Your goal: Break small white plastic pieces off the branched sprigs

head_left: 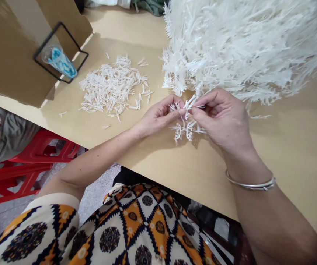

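Note:
Between my two hands is a white branched plastic sprig [186, 127], with small comb-like ends that hang down over the table. My left hand [165, 113] pinches its upper left part between thumb and forefinger. From the other side, my right hand [220, 116] grips thin white prongs of the same sprig with thumb and fingertips. Left of my hands lies a loose pile of small white plastic pieces [112, 86]. Just beyond my right hand rises a large heap of white branched plastic sprigs [241, 51].
A cardboard box [11, 48] stands at the table's far left. Against it is a black wire frame [60, 51] holding a clear cup [61, 63] with something blue and white inside. Red stools [42, 147] stand beside the tan table [291, 147]. Cloth lies at the back edge.

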A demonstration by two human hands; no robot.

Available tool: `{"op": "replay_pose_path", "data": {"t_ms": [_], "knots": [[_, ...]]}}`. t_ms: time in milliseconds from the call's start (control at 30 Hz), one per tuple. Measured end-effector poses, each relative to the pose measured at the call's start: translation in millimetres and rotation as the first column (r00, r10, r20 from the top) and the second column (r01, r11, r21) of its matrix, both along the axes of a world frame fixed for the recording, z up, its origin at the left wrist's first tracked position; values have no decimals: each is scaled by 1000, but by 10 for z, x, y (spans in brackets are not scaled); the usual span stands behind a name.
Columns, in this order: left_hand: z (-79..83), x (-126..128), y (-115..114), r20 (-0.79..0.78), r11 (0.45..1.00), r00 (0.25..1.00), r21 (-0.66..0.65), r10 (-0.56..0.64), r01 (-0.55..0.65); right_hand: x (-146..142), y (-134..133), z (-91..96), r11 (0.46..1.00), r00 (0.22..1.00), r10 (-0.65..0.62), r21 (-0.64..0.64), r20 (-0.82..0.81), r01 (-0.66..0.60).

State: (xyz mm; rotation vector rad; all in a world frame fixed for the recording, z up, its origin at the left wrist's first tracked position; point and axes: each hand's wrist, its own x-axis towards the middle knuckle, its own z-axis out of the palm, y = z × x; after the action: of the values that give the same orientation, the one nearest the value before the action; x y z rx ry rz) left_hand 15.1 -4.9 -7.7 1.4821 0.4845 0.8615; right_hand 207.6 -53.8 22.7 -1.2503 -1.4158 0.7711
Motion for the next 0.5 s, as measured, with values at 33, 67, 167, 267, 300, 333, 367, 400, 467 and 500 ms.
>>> {"op": "replay_pose_path", "data": {"t_ms": [33, 67, 167, 267, 300, 333, 367, 400, 467, 500], "knots": [[-10, 5, -1, -3, 1000, 1000, 7, -14, 14, -13, 12, -35, 1000, 1000, -24, 11, 11, 24], [-18, 10, -2, -13, 1000, 1000, 13, -18, 18, -23, 27, -74, 999, 999, -44, 20, 20, 44], [-27, 19, -7, -42, 1000, 999, -5, -25, 25, -49, 77, -182, 997, 997, -75, 14, -14, 75], [-2, 17, -12, -28, 998, 998, -43, -47, 46, -73, 118, -234, 997, 986, -47, -60, -160, 37], [12, 14, -13, -22, 997, 998, -51, -52, 51, -77, 130, -238, 996, 977, -31, -91, -210, 12], [27, 9, -14, -17, 997, 998, -58, -55, 54, -78, 141, -237, 993, 967, -17, -116, -255, -13], [42, 4, -14, -17, 996, 998, -69, -58, 57, -74, 150, -231, 989, 956, 2, -138, -294, -45], [55, -2, -14, -18, 995, 998, -83, -61, 59, -67, 158, -223, 985, 944, 24, -154, -330, -79], [77, -13, -13, -18, 992, 998, -113, -63, 60, -48, 167, -206, 972, 927, 79, -178, -367, -154], [83, -17, -12, -15, 991, 998, -122, -62, 60, -39, 171, -202, 966, 926, 106, -183, -363, -182]]}}
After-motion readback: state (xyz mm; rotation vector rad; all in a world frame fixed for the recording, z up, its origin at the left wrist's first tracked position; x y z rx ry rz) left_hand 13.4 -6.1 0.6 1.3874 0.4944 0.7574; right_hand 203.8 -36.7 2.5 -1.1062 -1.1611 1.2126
